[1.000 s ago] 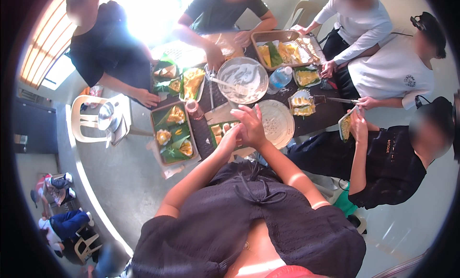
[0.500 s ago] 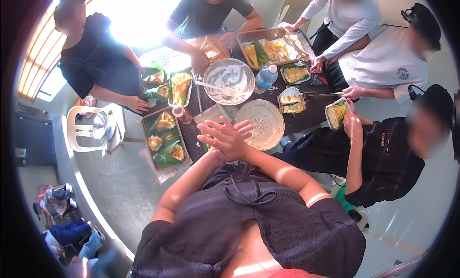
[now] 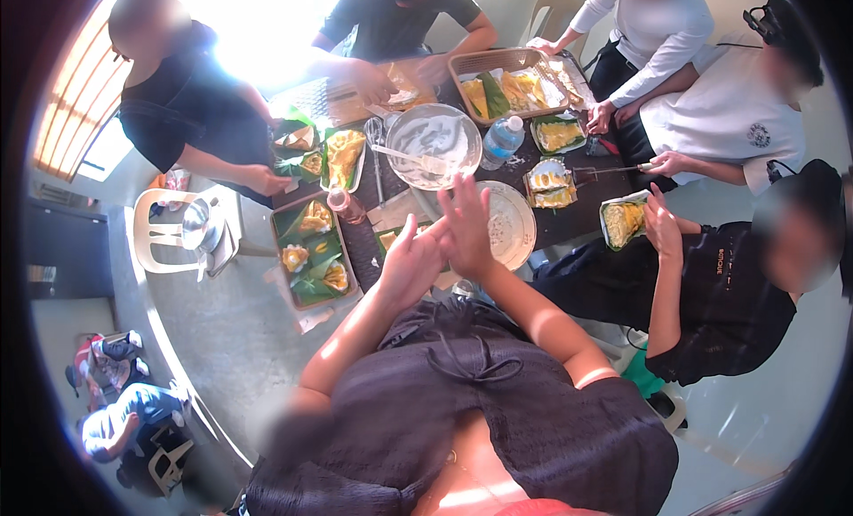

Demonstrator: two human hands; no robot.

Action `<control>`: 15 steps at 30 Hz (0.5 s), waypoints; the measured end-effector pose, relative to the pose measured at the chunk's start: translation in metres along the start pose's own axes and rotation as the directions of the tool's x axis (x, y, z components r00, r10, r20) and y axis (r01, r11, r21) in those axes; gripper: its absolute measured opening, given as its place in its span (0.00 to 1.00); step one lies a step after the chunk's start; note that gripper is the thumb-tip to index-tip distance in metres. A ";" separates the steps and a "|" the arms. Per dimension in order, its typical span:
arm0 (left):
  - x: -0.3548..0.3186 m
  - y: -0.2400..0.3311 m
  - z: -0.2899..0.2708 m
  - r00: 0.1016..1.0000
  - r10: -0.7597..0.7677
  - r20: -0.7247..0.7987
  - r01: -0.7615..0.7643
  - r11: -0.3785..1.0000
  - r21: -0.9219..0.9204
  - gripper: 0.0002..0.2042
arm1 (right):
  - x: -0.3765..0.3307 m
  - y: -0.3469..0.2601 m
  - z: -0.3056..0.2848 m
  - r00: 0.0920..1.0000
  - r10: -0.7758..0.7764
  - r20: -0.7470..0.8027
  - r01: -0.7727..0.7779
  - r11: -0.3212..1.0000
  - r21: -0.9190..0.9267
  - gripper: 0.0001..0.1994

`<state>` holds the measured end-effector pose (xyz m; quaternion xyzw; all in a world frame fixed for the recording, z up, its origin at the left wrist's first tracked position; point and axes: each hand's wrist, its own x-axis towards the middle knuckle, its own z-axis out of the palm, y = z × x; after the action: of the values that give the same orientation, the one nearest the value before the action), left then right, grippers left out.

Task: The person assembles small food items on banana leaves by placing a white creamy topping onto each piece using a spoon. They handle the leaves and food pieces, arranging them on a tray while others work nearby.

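My left hand [image 3: 412, 265] and my right hand [image 3: 468, 227] are raised over the near edge of the table, palms turned toward each other and touching or nearly so. Both have their fingers stretched out, and nothing shows in either. Just beyond my right hand is a pale round bowl [image 3: 526, 223] with white bits in it, partly hidden by that hand. Behind it stands a larger bowl [image 3: 479, 152] of white powder with a pale-handled spatula [image 3: 413, 159] in it. A small pinkish-brown bottle [image 3: 347, 207] stands left of my hands.
A leaf-lined tray [image 3: 349, 260] with yellow food lies at left. A wicker basket [image 3: 524, 114] and a clear water bottle [image 3: 503, 141] stand farther back. Several people surround the table; one at right holds a leaf-wrapped yellow food piece [image 3: 624, 221]. A plastic chair [image 3: 147, 236] holds metal bowls.
My hands have shifted from crossed, one over the other, to more upright with fingers pointing up and away. The person at the far side leans lower over the table.
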<state>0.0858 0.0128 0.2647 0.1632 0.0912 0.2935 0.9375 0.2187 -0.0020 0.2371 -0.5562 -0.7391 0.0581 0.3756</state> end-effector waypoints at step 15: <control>-0.050 0.055 0.067 0.984 0.178 -0.014 -0.174 0.975 0.137 0.39 | 0.022 -0.032 -0.033 0.982 -0.161 -0.103 0.124 0.947 -0.295 0.18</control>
<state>0.0345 0.0095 0.3505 0.2301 0.1086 0.3706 0.8933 0.2125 -0.0062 0.2874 -0.5525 -0.7528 -0.1123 0.3397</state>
